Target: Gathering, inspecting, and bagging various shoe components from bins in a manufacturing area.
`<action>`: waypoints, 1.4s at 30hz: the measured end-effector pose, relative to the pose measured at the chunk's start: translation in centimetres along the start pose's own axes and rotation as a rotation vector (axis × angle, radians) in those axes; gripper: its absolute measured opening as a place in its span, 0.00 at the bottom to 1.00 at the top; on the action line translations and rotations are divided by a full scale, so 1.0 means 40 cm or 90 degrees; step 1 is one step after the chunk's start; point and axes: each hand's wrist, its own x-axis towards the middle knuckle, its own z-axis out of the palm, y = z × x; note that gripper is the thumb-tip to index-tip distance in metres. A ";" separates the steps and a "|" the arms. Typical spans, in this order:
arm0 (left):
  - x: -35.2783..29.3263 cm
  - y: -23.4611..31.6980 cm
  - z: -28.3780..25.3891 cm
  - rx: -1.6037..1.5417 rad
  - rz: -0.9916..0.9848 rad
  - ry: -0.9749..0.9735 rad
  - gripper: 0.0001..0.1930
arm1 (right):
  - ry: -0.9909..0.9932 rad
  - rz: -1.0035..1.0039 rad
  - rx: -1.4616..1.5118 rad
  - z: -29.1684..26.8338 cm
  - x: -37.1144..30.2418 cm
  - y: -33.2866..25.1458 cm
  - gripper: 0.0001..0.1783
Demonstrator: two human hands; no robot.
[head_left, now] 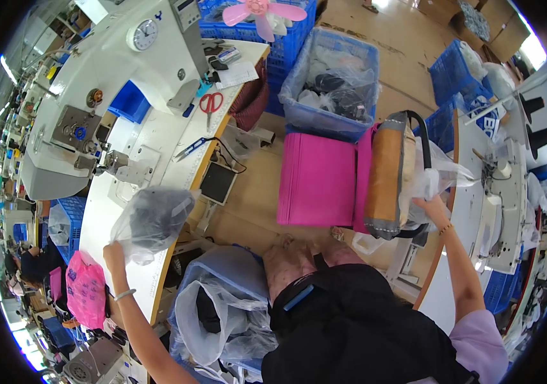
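Observation:
My left hand (114, 259) is closed on the gathered edge of a see-through plastic bag (155, 221) with dark pieces inside. That bag rests on the white sewing table (148, 281), below the sewing machine head (116, 70). On the other side, my right hand (433, 211) grips another see-through plastic bag (443, 176); its fingertips are partly hidden in the film. Beside it stands a tan and grey bag (389, 176) with a black handle, against a bright pink folded stack (317, 179).
Red scissors (211, 104) and blue-handled snips (195, 147) lie on the table. Blue crates, one lined with plastic (331, 83), stand ahead. A blue bin (222, 269) with plastic bags sits by my legs. A second machine table (478, 211) borders the right; a pink fan (261, 13) is ahead.

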 end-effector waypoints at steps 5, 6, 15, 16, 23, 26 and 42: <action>-0.080 -0.057 0.008 -0.585 -0.042 0.020 0.19 | -0.031 0.093 0.096 -0.006 -0.063 -0.168 0.21; -0.099 -0.032 -0.001 -0.839 -0.062 0.070 0.18 | -0.061 0.055 0.119 -0.008 -0.078 -0.181 0.21; -0.070 -0.137 0.016 -1.177 0.018 -0.102 0.12 | -0.224 -0.066 0.239 0.146 -0.163 -0.450 0.22; -0.046 -0.104 0.015 -1.181 0.030 -0.111 0.12 | -0.251 -0.068 0.240 0.172 -0.181 -0.472 0.22; 0.026 0.047 0.030 -1.126 0.095 -0.030 0.12 | -0.389 -0.159 0.123 0.280 -0.177 -0.501 0.20; 0.052 0.142 0.009 -1.091 0.101 0.013 0.12 | -0.248 -0.182 0.299 0.294 -0.118 -0.453 0.20; -0.197 0.838 -0.413 -0.748 0.126 0.379 0.11 | -0.065 0.115 0.745 -0.147 0.494 -0.268 0.22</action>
